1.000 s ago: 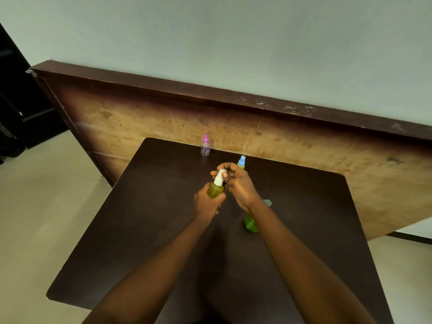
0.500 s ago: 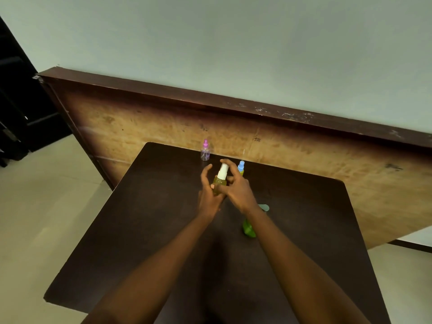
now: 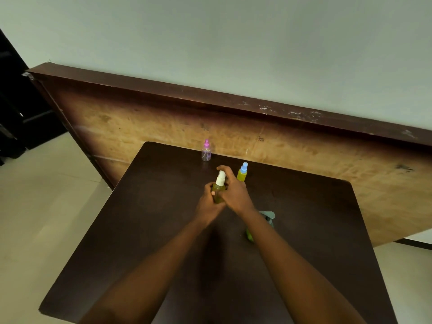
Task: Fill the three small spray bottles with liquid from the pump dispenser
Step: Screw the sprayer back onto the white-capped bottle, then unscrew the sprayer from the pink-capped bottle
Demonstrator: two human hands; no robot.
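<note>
Both hands meet over the middle of the dark table (image 3: 145, 230). The left hand (image 3: 208, 202) wraps the body of the white-capped spray bottle (image 3: 219, 188), which holds yellow-green liquid and stands upright. The right hand (image 3: 235, 195) closes on the same bottle from the other side, one finger arched over the white cap. Just beyond it stands the blue-capped bottle (image 3: 242, 173), filled with yellow-green liquid. The pink-capped bottle (image 3: 206, 151) stands apart near the far edge, clear inside. The pump dispenser (image 3: 266, 218) sits beside the right forearm, mostly hidden
</note>
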